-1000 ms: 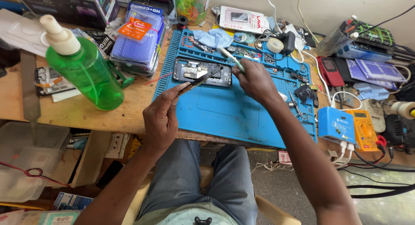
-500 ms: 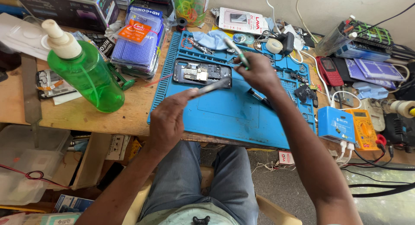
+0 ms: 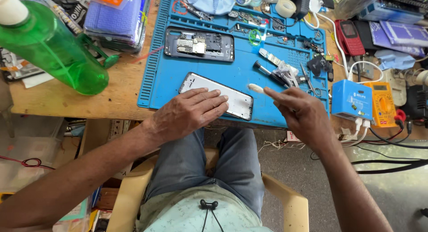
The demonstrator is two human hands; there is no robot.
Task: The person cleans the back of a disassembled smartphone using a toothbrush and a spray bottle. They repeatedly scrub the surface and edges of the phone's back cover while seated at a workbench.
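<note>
My left hand [image 3: 189,114] lies flat on a white phone back frame [image 3: 209,86], pressing it onto the blue work mat [image 3: 160,80] near its front edge. Its fingers cover the frame's lower half. My right hand [image 3: 298,114] holds a small brush whose pale bristle tip [image 3: 255,88] points left, just right of the frame's end. An opened phone body with its circuit board exposed [image 3: 199,43] lies farther back on the mat.
A green plastic bottle [image 3: 49,49] stands at the left on the wooden bench. Tweezers, screwdrivers and small parts [image 3: 278,71] crowd the mat's right half. A blue box [image 3: 354,99], an orange multimeter [image 3: 383,102] and a red phone [image 3: 350,36] sit to the right.
The white frame, held up in my left hand before, now lies on the mat under my flat palm. My right hand came toward me from the mat's back with the brush.
</note>
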